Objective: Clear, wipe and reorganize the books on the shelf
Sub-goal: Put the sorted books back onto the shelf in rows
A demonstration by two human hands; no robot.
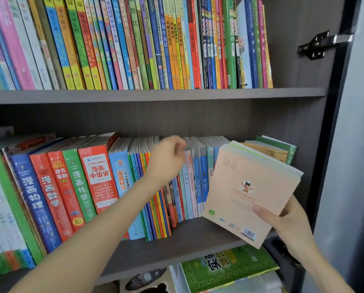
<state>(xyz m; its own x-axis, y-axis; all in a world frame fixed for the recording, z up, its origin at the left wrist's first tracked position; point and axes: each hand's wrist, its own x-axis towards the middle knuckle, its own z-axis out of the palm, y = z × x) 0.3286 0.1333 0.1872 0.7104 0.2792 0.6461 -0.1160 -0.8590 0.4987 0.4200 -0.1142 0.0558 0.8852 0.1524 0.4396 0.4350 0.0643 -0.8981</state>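
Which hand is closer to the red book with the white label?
Left. The left hand reaches just right of the red book; the right hand holds pink books farther right.

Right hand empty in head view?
No, the right hand grips a stack of peach-covered books by its lower right edge, thumb pressed on the front cover.
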